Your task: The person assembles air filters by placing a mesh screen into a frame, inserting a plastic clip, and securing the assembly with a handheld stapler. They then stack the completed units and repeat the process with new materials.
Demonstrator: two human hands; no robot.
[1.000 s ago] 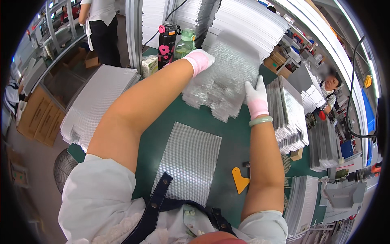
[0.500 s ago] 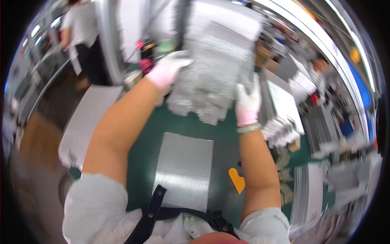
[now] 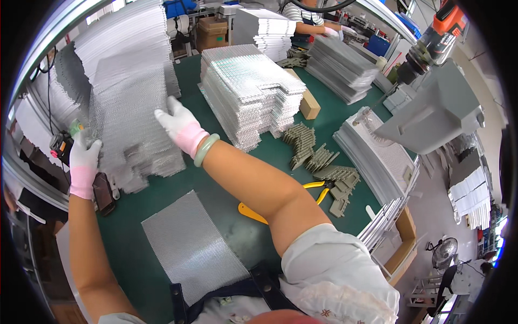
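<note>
A tall stack of silver honeycomb-mesh sheets [image 3: 132,116] stands at the far left, its near edge stepped. My left hand [image 3: 84,162], in a white glove with a pink cuff, is at the stack's left side, thumb apart from the fingers. At the right side is my right hand [image 3: 181,128], gloved alike, fingers spread and a pale green bangle on the wrist. Whether either palm presses on the edges I cannot tell. A single mesh sheet [image 3: 191,245] lies flat on the green table [image 3: 127,237] close to my body.
Right of my hand stands another notched mesh stack [image 3: 251,70]. Beyond my right forearm lie a yellow scraper [image 3: 252,213], yellow-handled pliers [image 3: 322,190] and grey-green plastic pieces [image 3: 337,183]. A power drill [image 3: 431,46] hangs at upper right. A co-worker's hand [image 3: 330,32] shows behind.
The view has swung to the right, so the stack and both hands appear farther left. My hands stay on either side of the stack. The single sheet still lies on the table.
</note>
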